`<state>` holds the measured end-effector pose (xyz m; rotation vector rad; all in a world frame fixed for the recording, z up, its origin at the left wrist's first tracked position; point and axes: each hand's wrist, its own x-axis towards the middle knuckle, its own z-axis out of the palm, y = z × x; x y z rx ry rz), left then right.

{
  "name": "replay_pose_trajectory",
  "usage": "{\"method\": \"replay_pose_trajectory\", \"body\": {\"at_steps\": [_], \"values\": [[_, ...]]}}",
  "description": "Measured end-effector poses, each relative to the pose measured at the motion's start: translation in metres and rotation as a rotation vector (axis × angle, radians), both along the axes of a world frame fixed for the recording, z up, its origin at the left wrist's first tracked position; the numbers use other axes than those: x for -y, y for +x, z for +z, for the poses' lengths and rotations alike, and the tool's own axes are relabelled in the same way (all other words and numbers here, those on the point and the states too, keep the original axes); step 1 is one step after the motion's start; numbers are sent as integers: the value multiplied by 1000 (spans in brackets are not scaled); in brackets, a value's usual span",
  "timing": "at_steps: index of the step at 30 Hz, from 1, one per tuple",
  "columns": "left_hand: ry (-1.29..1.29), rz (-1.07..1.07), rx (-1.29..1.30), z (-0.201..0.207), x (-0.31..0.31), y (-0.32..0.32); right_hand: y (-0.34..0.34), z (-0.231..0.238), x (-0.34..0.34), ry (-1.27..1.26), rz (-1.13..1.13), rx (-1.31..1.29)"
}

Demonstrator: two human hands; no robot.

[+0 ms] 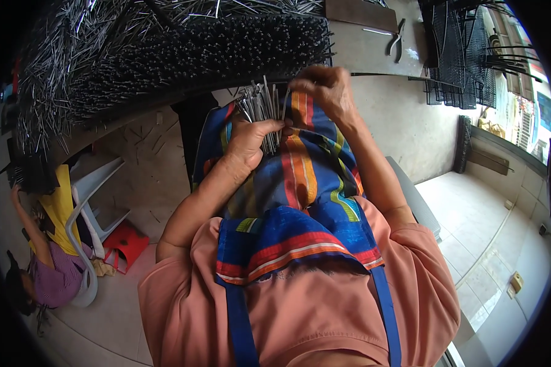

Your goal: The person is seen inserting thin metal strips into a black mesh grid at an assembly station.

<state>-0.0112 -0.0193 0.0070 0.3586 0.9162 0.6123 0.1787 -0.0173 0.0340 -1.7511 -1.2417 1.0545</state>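
Observation:
My left hand is wrapped round a bundle of thin grey metal rods, held upright over my lap. Its thumb lies across the rods, pointing right. Just to the right of the bundle's top, my right hand is closed, with thumb and fingertips pinched together. A single thin rod runs from those fingertips down toward my left thumb. Under both hands spreads a striped blue, red and orange apron.
Beyond my knees, a wide tray of densely packed upright dark rods borders a heap of loose rods. Pliers lie on the table at far right, near black mesh panels. Left, another person sits by a grey plastic chair.

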Motion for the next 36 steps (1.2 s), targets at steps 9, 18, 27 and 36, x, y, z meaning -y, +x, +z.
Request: {"method": "replay_pose_trajectory", "body": {"at_steps": [9,18,27,36], "values": [[116,26,-67,-11,7,-8,-17,-8,17,-270,-120,-463],[47,107,-137,-2,9,-17,-28,-22,-18,557,-173,-22],[3,104,-139,2,4,-19,-42,-18,-22,506,-135,231],[-22,70,-78,-3,2,-19,-33,-17,-33,612,119,430]]}}
